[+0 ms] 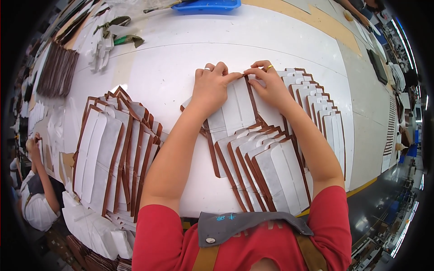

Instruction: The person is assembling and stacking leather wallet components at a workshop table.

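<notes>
A white panel with brown edging [238, 105] lies in the middle of the table, and both of my hands are at its far edge. My left hand [211, 89] has curled fingers, its thumb and forefinger closed on the panel near the far corner. With thumb and forefinger my right hand [270, 88] pinches the brown strip at that corner. Nearer to me, a fanned row of similar panels [282, 174] overlaps the held one. Another fanned row [332, 126] stands beside my right forearm. Left of my left forearm leans a thicker, uneven stack [97, 158].
A blue tray [205, 5] sits at the far edge. Dark green scraps [129, 39] and white strips [101, 49] lie at the far left, near a brown stack [58, 70]. A co-worker's hand [32, 147] shows at the left; another person's arm [357, 12] is far right.
</notes>
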Available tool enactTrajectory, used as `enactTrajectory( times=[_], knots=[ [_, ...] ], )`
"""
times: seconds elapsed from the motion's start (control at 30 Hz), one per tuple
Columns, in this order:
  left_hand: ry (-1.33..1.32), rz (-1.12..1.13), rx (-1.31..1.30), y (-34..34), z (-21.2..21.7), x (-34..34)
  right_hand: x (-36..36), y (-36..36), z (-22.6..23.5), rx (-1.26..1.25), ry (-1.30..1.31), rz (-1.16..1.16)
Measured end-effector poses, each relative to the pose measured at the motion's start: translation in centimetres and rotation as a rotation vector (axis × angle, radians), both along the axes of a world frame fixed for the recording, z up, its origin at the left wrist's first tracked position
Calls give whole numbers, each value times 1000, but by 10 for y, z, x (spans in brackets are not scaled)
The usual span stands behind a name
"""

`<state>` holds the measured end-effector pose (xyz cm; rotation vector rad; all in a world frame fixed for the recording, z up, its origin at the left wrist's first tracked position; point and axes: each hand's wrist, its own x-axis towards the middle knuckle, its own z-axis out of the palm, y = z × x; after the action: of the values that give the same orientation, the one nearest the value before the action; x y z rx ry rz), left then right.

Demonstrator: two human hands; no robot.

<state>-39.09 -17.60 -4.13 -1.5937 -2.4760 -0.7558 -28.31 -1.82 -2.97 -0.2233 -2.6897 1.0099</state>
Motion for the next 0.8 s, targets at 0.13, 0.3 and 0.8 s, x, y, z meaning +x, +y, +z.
enactTrajectory(
  times=[0.13, 0.3, 0.8],
  knots=[
    [-6, 8, -28, -1, 2, 0, 1, -3, -4, 130, 61, 9],
    [-10, 12, -16, 1, 1, 3, 3, -6, -7, 347, 159, 24],
    [21, -5, 146, 0, -2, 2, 0, 1, -4, 192, 102, 23]
  ],
)
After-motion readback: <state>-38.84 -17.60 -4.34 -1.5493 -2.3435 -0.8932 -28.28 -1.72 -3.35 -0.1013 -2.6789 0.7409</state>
